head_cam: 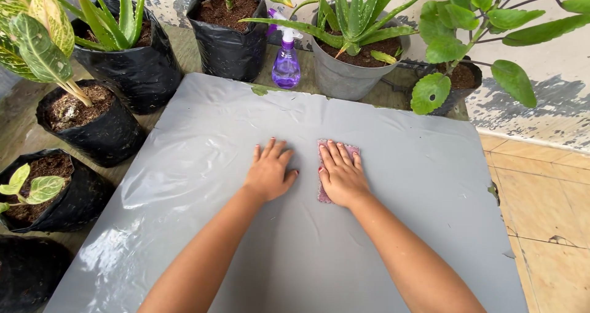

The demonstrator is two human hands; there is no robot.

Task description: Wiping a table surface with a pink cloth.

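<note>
Two hands lie flat, palms down and fingers spread, on a grey plastic sheet (203,134): the left hand (269,171) rests bare on the sheet, gripping nothing, while the right hand (341,176) presses open on a pink cloth (351,149) just beside it, near the sheet's middle. Beyond the sheet's far edge stand a purple spray bottle (286,64), a grey pot (344,76) with an aloe plant (353,18), and several black grow bags (144,73) of soil.
</note>
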